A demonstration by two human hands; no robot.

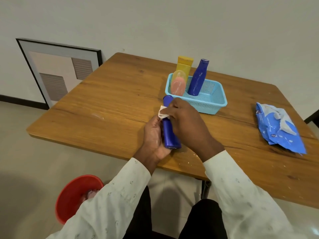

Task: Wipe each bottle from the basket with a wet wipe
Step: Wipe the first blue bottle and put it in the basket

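A: Table (107,94), wooden, fills the middle of the frame; a framed panel (58,71) leans against the wall at upper left, and a red bucket (72,195) sits on the floor at lower left.

B: And the hands?

A: Centre frame. The left hand (153,137) grips the lower body of a blue bottle (170,135), held over the table's near edge with its cap pointing away. The right hand (183,116) is curled round the bottle's upper part, pressing a white wet wipe (163,113) against it.

B: Everything else?

A: A light blue basket (214,100), upper centre-right just beyond the hands, holds a second blue bottle (197,78), a yellow bottle (183,65) and a clear bottle with pink contents (178,83). A blue wipes pack (279,126) lies at the right edge.
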